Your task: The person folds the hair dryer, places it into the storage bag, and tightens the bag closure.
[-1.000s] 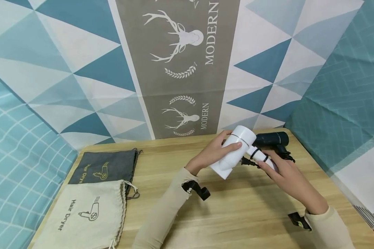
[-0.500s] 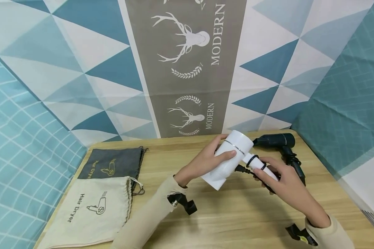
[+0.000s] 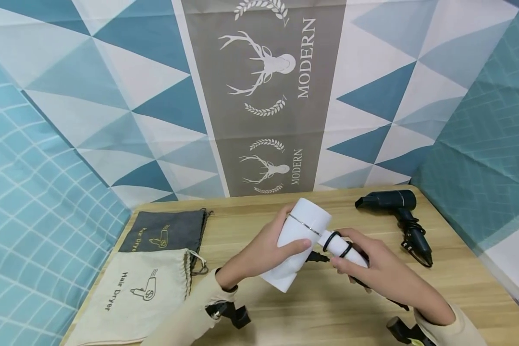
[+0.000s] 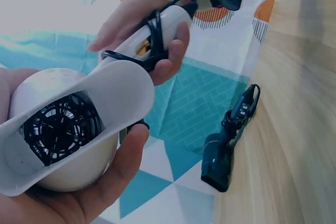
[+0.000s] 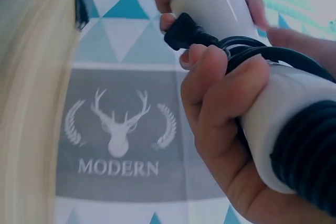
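A white hair dryer [image 3: 308, 220] is held in the air above the table by both hands. My left hand [image 3: 265, 247] grips its barrel, thumb across the near side. Its handle is wrapped with a black cord [image 5: 247, 45], and my right hand [image 3: 378, 266] curls round handle and cord together. A black plug [image 5: 185, 32] sticks out beside the right fingers in the right wrist view. The left wrist view looks into the dryer's flared nozzle [image 4: 123, 85], with a dark grille inside.
A black hair dryer [image 3: 387, 201] with its cord bundled lies at the table's back right. At the left, a cream drawstring bag [image 3: 142, 298] marked Hair Dryer overlaps a dark grey bag [image 3: 168, 228]. Patterned cloth walls stand behind and beside the wooden table [image 3: 328, 317].
Both hands have carried the white hair dryer left and nearer the person, off the black dryer, which now shows in full. The head view has shifted slightly.
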`<state>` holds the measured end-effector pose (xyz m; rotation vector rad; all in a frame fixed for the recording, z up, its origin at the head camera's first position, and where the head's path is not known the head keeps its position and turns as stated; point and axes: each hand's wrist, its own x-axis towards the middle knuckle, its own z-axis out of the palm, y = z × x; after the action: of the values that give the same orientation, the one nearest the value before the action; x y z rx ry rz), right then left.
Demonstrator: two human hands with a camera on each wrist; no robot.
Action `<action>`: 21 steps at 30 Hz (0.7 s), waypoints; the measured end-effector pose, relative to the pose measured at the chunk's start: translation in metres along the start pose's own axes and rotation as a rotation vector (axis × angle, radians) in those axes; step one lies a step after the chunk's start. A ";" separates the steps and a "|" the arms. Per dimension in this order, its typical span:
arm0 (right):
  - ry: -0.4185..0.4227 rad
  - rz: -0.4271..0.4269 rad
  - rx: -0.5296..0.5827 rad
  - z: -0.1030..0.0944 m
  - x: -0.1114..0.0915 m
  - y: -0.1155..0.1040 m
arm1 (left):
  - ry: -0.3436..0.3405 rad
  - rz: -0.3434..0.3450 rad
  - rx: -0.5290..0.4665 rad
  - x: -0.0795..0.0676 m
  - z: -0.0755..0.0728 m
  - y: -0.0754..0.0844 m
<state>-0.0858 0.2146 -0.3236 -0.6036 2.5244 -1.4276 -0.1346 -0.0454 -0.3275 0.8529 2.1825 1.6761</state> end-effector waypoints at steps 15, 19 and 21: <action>-0.007 -0.125 -0.107 0.023 0.013 -0.036 | 0.135 0.026 0.082 -0.046 -0.018 0.010; -0.005 -0.126 -0.113 0.026 0.013 -0.039 | 0.142 0.032 0.096 -0.049 -0.020 0.013; -0.014 -0.116 -0.103 0.027 0.013 -0.041 | 0.145 0.021 0.103 -0.050 -0.021 0.013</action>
<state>-0.0776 0.1692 -0.3021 -0.7866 2.6032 -1.3305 -0.1025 -0.0898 -0.3157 0.8059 2.3822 1.6970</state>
